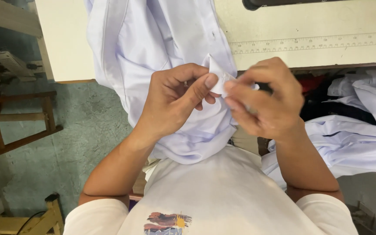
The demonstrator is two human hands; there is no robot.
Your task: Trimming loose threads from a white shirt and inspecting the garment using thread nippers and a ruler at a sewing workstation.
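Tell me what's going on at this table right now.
A person holds a pale lilac shirt that hangs off the worktable into their lap. The left hand and right hand both pinch a pointed white corner of the fabric between thumb and fingers. More pale garments lie piled to the right.

We were in a garment sewing workshop. A cream counter [66, 43] stood before us with a measuring ruler strip [310, 42] fixed along its front edge, the sort built into a sewing station. A pale lilac shirt [153, 43] hung over the counter's edge, and more of the same pale garments [362, 130] lay heaped to our right beside dark cloth [327, 104]. The floor [79, 143] was rough grey-green concrete, with plain wooden frames [22, 117] and another machine [9, 63] to our left.
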